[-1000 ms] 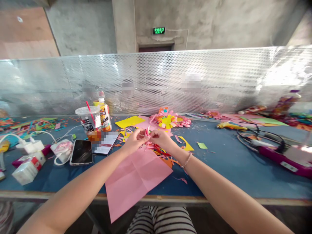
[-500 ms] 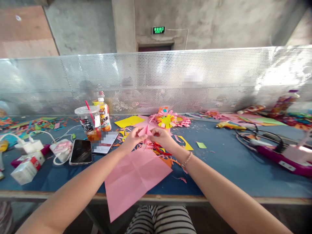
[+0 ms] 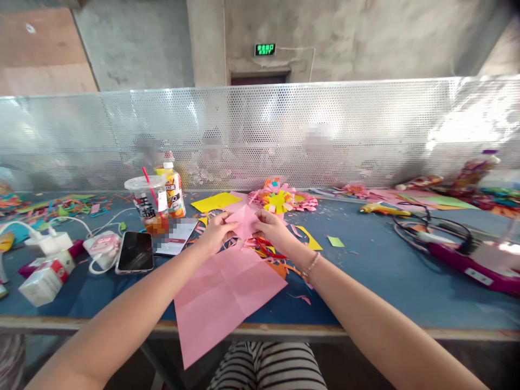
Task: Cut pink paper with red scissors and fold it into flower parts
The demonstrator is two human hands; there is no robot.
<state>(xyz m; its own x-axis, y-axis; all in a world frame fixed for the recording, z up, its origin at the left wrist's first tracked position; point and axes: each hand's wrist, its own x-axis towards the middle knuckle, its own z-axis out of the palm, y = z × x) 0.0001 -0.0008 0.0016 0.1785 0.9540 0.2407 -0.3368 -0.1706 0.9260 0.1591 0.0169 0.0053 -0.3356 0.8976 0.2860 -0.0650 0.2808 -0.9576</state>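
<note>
Between my hands is a small piece of pink paper [image 3: 245, 221], spread flat with crease lines across it. My left hand [image 3: 219, 233] pinches its left edge, and my right hand [image 3: 271, 227] pinches its right edge. Below them a larger creased sheet of pink paper [image 3: 227, 298] lies on the table, one corner hanging over the front edge. Just behind my hands are paper flowers [image 3: 278, 199] in pink and yellow. Orange and red paper strips [image 3: 280, 259] lie partly under my right wrist.
On the left are a phone [image 3: 135, 252], a drink cup [image 3: 148, 203] with a straw, a bottle [image 3: 174, 189] and chargers [image 3: 103, 249]. To the right lie a yellow glue gun [image 3: 384, 209], black cables and a purple power strip [image 3: 471, 268]. A perforated metal screen [image 3: 260, 135] stands behind.
The small pink paper was folded to a point between my fingers; now it is opened out flatter. My hands have moved slightly apart. The large pink sheet stays in place.
</note>
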